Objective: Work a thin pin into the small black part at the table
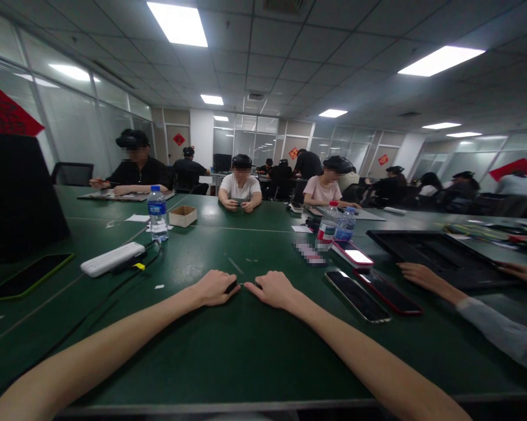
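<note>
My left hand (216,287) rests on the green table (202,362), fingers closed round a small black object (231,286) whose kind I cannot make out. A thin, light piece sticks out of it toward the right. Just across a narrow gap, my right hand (275,289) has its fingers curled in and its thumb pointing left at that thin piece. Whatever the right fingers may hold is hidden. Both forearms lie along the tabletop. A small white scrap (159,286) lies left of my left hand.
Left: a white power strip (113,259) with cable, a green-edged phone (28,276), a water bottle (158,213), a small box (183,216). Right: a black phone (357,296), a red-edged phone (390,291), two bottles and a co-worker's hand (423,278) at a black panel (434,251). People sit opposite.
</note>
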`<action>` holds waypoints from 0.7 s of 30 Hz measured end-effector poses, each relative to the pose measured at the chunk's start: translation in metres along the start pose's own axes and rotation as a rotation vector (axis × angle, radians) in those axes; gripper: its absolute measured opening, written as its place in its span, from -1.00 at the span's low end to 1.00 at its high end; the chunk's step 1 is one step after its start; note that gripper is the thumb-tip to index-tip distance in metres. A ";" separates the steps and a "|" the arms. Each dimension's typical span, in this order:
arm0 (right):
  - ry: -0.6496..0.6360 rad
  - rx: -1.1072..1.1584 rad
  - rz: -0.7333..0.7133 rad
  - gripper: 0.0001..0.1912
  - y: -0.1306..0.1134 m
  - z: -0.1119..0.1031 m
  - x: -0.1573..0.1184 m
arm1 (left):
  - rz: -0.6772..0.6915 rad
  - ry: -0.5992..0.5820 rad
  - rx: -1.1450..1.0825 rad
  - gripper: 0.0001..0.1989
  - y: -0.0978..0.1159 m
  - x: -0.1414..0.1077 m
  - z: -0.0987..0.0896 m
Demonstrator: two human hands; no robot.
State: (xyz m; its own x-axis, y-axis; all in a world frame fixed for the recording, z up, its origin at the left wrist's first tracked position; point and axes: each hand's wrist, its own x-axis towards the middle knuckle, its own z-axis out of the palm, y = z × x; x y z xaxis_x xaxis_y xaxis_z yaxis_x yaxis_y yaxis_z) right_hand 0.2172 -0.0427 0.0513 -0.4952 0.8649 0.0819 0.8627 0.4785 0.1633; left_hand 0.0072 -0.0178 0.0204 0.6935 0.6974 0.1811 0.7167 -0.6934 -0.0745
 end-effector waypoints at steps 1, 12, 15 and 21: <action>0.003 0.001 0.001 -0.17 0.000 0.000 0.000 | 0.001 0.002 0.002 -0.58 0.000 0.000 0.000; 0.025 -0.028 0.002 -0.21 -0.005 -0.001 -0.001 | -0.016 0.005 -0.044 -0.60 -0.002 -0.001 0.001; 0.023 -0.024 -0.008 -0.21 -0.006 -0.001 -0.001 | -0.030 0.014 -0.053 -0.60 -0.003 0.000 0.003; 0.041 -0.012 -0.030 -0.21 -0.004 0.003 0.001 | -0.031 0.021 -0.045 -0.58 -0.006 -0.001 0.007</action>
State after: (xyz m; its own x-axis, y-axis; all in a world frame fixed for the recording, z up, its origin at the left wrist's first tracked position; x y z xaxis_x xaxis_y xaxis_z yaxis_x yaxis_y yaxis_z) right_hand 0.2140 -0.0435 0.0474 -0.5251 0.8429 0.1169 0.8461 0.5024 0.1780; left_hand 0.0025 -0.0136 0.0142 0.6690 0.7150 0.2031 0.7334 -0.6793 -0.0241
